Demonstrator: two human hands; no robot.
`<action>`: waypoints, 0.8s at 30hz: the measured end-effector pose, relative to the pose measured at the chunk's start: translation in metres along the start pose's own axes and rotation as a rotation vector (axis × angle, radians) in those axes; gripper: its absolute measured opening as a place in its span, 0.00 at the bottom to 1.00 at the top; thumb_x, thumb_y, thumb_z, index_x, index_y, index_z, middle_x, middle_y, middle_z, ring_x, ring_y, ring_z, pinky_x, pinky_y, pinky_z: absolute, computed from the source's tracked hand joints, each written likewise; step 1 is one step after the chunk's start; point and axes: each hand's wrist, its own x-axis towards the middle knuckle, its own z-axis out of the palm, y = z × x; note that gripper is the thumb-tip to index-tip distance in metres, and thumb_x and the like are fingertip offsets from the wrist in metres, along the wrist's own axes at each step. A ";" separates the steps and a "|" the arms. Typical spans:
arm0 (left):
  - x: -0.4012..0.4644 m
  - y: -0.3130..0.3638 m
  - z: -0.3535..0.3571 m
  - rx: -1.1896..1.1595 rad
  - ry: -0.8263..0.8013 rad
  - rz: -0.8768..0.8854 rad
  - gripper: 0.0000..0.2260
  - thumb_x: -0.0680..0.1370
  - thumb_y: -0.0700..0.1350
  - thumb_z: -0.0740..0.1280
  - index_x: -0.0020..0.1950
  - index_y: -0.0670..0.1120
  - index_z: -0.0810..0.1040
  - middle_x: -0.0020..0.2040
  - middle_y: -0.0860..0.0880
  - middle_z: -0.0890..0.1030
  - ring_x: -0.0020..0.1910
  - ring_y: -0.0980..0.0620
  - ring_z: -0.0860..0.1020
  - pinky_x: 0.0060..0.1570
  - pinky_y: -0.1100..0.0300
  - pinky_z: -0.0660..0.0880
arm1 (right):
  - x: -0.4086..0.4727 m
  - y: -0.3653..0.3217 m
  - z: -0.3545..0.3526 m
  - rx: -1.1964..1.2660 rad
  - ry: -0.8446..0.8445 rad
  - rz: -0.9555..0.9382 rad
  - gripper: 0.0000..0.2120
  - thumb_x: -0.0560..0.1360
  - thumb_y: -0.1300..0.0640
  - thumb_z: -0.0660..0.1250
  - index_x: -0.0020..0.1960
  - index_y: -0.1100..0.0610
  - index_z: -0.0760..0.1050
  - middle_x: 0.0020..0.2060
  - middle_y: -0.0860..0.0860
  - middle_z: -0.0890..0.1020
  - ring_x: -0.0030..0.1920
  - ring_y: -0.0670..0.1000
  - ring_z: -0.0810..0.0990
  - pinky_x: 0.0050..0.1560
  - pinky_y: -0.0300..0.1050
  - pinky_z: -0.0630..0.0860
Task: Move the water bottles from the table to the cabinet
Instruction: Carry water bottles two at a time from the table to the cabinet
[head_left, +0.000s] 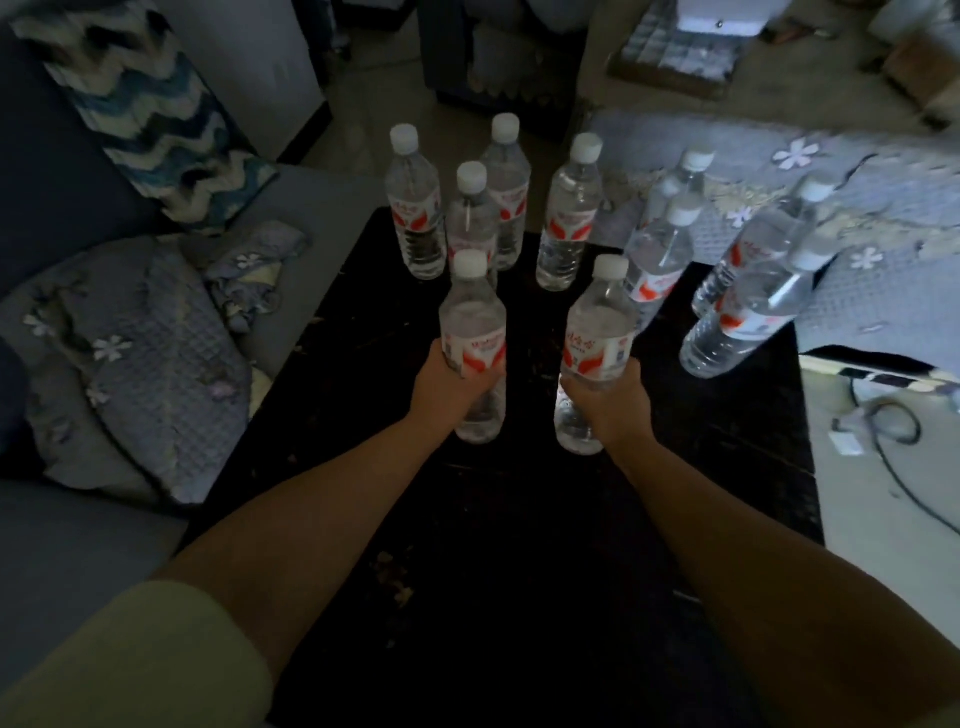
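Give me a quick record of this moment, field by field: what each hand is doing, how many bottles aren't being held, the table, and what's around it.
left hand: left hand grips the left-held bottle at its label
right hand: right hand grips the right-held bottle below its label
bottles in hand: two, upright, white caps on
loose bottles: eight, unheld, grouped behind and to the right, e.g. far-left bottle
surface: dark table
left of table: grey sofa with zigzag pillow
cabinet: cannot tell
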 end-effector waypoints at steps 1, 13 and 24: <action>-0.008 0.001 0.006 -0.035 -0.025 -0.020 0.32 0.68 0.51 0.78 0.69 0.49 0.69 0.63 0.53 0.76 0.58 0.55 0.75 0.59 0.58 0.71 | -0.006 0.003 -0.008 -0.004 0.000 0.006 0.30 0.67 0.48 0.77 0.62 0.51 0.65 0.47 0.42 0.77 0.45 0.43 0.77 0.37 0.31 0.69; -0.056 0.037 0.044 -0.017 -0.561 0.102 0.10 0.70 0.45 0.76 0.48 0.55 0.79 0.43 0.54 0.85 0.44 0.56 0.84 0.40 0.66 0.77 | -0.082 0.015 -0.092 0.032 0.185 0.124 0.31 0.66 0.46 0.77 0.64 0.54 0.71 0.51 0.49 0.83 0.50 0.49 0.83 0.48 0.44 0.80; -0.116 0.074 0.133 0.066 -0.971 0.183 0.15 0.70 0.42 0.76 0.50 0.55 0.76 0.44 0.55 0.84 0.43 0.61 0.82 0.39 0.70 0.75 | -0.190 0.047 -0.170 0.102 0.537 0.238 0.31 0.66 0.50 0.78 0.64 0.56 0.70 0.54 0.51 0.82 0.51 0.52 0.82 0.52 0.46 0.78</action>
